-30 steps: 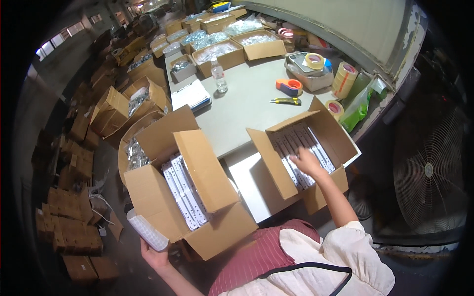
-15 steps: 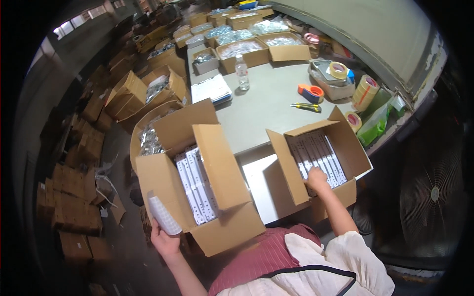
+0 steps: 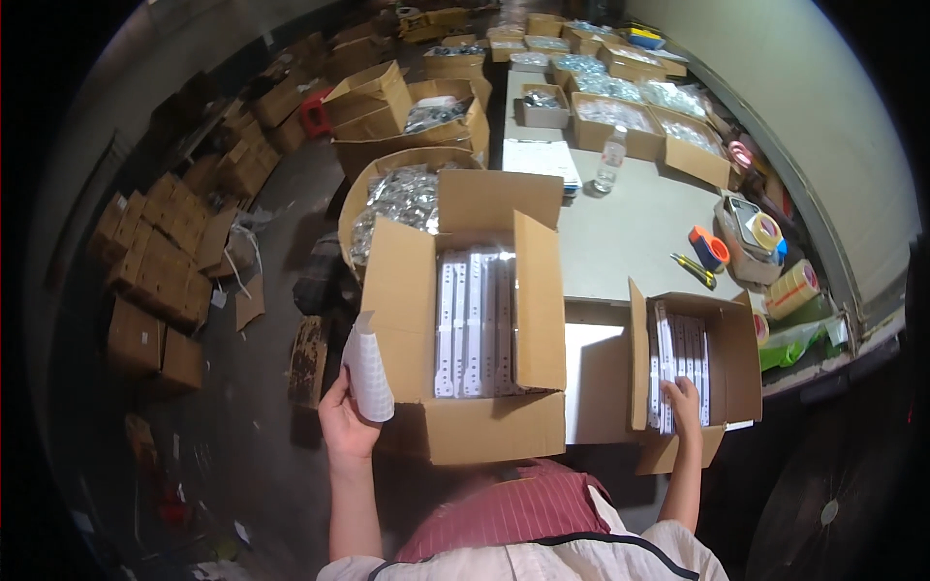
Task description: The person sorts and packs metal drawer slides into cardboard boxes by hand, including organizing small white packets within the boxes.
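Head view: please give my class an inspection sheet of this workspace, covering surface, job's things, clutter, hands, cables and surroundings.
Surface: pale grey table, with open cartons toward its far end.
Job's things: white strips in the left box and right box.
Clutter: bottle, cutter, orange-and-blue tape dispenser.
Left hand: holds curled white sheet.
Right hand: at strips inside the right box; grip unclear.
Cables: nothing seen.
Surroundings: stacked cartons at left; fan lower right.

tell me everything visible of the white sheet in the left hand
The white sheet looks like paper, marked off in a grid of small cells. It is curled lengthwise, standing nearly upright, leaning slightly left, its top end greyish. The left hand holds its lower left side; it overlaps the open carton's left flap in view, contact unclear.
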Available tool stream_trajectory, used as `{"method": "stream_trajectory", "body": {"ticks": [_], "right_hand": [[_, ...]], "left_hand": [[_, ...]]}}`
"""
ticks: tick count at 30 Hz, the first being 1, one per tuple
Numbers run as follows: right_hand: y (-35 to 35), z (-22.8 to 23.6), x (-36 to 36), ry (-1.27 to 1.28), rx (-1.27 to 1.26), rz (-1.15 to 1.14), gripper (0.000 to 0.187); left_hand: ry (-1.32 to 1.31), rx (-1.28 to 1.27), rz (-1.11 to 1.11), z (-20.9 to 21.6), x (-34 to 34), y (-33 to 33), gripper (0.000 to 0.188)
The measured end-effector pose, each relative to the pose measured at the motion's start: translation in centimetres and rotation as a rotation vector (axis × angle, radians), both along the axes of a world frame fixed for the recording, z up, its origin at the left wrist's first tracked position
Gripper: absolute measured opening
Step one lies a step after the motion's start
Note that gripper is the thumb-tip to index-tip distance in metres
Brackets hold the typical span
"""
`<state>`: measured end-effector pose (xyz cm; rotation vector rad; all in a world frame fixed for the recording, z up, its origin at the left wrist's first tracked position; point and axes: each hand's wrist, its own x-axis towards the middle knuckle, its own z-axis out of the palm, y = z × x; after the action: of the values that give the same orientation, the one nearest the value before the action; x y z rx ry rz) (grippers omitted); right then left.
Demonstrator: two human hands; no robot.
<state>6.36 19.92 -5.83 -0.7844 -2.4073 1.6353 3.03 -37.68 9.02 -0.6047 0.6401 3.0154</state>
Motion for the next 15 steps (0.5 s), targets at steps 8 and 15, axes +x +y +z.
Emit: {"method": "stream_trajectory", "body": {"ticks": [8,15], "right_hand": [[-18.9,15.1,2.8,0.046,-0.826,0.529,0.056],[-34.3,13.2,-5.3,0.036,-0.93,0.571,0.038]], "left_hand": [[-0.026,-0.133,0.085,-0.9,1.2,-1.5,0.031],[0.117,-0.219,0.17,-0.5,1.3,-4.2,0.032]]}}
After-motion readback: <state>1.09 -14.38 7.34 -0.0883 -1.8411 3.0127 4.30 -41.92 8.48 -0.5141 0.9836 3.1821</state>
